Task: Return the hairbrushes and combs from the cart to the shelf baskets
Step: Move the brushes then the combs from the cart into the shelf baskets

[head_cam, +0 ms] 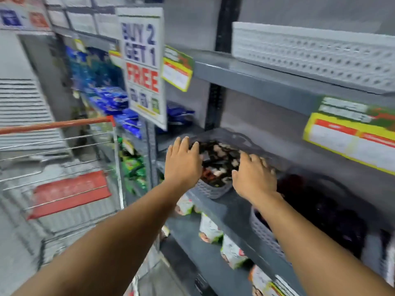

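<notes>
Left hand [182,162] and right hand [254,175] reach over a grey basket [210,192] on the shelf [233,208], fingers spread, holding nothing. Blurred dark packs [220,160] fill it. Cart [64,167] stands left.

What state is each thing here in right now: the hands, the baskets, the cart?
Left hand: open, flat over the basket's left rim, nothing in its grip.
Right hand: open, fingers spread on the basket's right side.
Grey basket: on the shelf, full of dark items, too blurred to name.
Second basket: beside it, holding dark items.
White basket: on the upper shelf, contents hidden.
Cart: parked left, contents unclear.
</notes>
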Demonstrator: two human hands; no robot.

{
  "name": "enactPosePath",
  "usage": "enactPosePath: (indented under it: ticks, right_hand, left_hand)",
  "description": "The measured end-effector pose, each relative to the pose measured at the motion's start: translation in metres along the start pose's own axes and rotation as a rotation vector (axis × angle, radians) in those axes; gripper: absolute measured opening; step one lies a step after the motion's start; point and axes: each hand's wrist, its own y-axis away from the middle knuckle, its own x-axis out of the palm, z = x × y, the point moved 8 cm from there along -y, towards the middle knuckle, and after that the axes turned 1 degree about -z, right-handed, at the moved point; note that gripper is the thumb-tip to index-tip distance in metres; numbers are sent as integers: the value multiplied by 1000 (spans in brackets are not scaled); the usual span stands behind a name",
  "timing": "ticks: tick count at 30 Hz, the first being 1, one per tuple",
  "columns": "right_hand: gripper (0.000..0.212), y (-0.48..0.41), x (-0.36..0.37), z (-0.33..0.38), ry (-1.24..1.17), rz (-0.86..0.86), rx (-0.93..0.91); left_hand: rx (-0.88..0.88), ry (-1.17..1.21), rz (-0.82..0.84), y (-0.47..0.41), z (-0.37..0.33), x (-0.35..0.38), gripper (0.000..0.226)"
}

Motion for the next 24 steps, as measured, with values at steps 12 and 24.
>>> enactPosePath:
  ticks: [12,24]
  right_hand:
    - [51,10,66,227,-105,101,-360]
    - [59,47,154,326,-157,274,-488]
  left_hand:
    - [-410,-160,-43,87,257,-66,46]
    - [-624,-144,72,164,371,-46,48]
